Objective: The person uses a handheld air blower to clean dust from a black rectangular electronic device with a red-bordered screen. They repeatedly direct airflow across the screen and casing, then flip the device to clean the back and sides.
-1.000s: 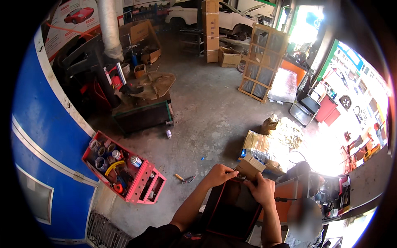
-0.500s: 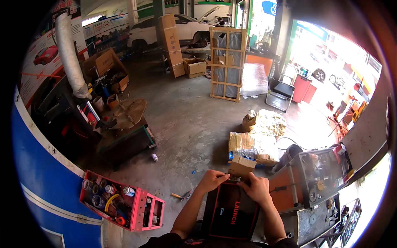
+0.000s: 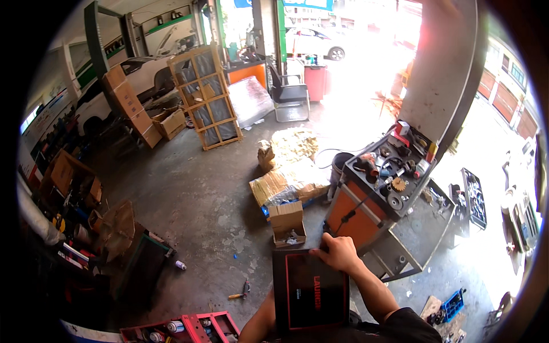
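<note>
Upright in front of me is a black tablet (image 3: 303, 291) with a thin red border and red lettering on its dark face. My right hand (image 3: 338, 252) is closed on its upper right corner, the thumb lying over the top edge. Something small and dark shows beside those fingers, too unclear to name. Of my left arm only the forearm shows, left of the tablet; that hand is hidden behind it. Just beyond the tablet stands an open cardboard box (image 3: 287, 220) with small pieces inside.
To the right, an orange and grey tool cart (image 3: 357, 212) carries gears and tools. Wrapped bundles (image 3: 283, 182) lie ahead. A hammer (image 3: 246, 290) is on the floor near a red tool tray (image 3: 200, 324). Farther off stand a wooden crate frame (image 3: 213, 97) and a chair (image 3: 290, 94).
My view has turned to the right. The left hand has left the tablet's top edge and gone behind it. My right hand stays at the upper right corner.
</note>
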The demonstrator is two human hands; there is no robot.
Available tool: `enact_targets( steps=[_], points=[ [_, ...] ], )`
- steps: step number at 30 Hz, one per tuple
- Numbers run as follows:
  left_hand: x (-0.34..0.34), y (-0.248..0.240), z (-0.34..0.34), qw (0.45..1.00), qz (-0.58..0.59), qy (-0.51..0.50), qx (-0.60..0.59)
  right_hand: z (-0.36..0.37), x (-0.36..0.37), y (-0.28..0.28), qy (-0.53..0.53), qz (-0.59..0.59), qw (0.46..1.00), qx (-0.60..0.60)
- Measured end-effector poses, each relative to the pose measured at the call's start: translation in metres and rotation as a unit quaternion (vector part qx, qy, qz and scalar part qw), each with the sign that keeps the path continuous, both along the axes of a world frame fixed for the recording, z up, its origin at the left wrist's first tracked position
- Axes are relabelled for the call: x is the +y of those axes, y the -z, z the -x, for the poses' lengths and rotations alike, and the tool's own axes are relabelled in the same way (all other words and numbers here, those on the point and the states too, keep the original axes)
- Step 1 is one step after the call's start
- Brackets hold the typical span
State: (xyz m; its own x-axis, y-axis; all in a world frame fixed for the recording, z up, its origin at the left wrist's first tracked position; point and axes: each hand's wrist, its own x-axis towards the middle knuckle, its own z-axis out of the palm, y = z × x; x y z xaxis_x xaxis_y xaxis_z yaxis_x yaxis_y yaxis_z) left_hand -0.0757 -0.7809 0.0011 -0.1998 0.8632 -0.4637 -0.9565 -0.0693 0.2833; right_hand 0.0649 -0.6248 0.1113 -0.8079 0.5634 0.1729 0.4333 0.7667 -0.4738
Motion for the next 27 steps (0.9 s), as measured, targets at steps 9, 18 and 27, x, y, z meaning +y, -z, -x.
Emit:
enact_targets(
  steps=[9, 18, 27],
  points=[
    [0.059, -0.017, -0.102, 0.964, -0.126, 0.233, 0.025, -0.082, 0.009, -0.007, 0.084, 0.010, 0.992, 0.097],
    [0.117, -0.045, -0.213, 0.916, -0.190, 0.351, 0.043, -0.215, 0.025, -0.013, 0.203, -0.038, 0.949, 0.239],
    [0.168, -0.050, -0.325, 0.898, -0.190, 0.392, 0.060, -0.261, 0.005, -0.022, 0.155, -0.140, 0.955, 0.213]
  ],
)
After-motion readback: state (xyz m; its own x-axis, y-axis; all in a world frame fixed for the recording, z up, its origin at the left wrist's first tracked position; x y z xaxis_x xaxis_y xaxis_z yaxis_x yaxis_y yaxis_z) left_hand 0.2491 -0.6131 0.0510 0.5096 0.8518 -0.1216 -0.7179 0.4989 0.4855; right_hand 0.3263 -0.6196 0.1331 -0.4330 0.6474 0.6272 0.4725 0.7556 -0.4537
